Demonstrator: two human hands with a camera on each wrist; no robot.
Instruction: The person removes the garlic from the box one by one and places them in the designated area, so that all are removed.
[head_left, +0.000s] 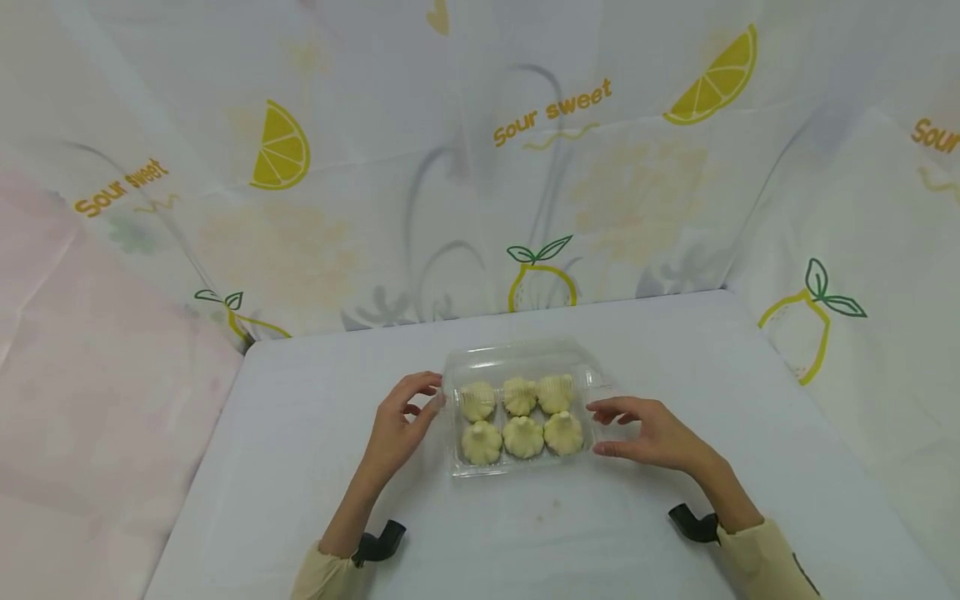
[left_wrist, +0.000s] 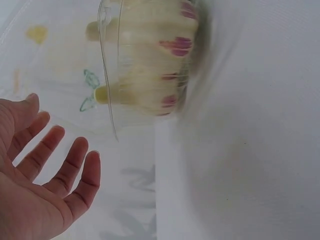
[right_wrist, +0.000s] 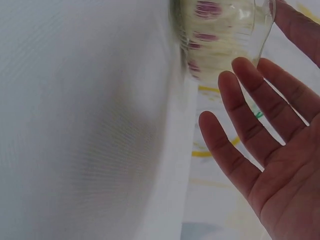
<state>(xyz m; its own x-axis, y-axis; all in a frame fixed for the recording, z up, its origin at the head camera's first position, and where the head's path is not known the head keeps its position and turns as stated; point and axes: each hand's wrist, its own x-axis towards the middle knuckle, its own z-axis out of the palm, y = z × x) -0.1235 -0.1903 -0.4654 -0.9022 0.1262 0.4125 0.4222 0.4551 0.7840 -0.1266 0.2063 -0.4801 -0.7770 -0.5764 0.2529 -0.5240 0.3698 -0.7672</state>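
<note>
Clear box (head_left: 525, 417) of buns between left hand (head_left: 401, 421) and right hand (head_left: 645, 433).

The scene is viewed by the head camera from above and behind, facing forward and down across the white table (head_left: 300, 467) toward the lemon-printed curtain (head_left: 525, 167). The clear box (head_left: 521, 412) is seen at mid distance, flanked by both hands. Much closer views are given by the wrist cameras, each aimed past an open palm at the box (left_wrist: 145, 60) (right_wrist: 225, 35), which appears blurred. Box, table and curtain are shared by all three views.
</note>
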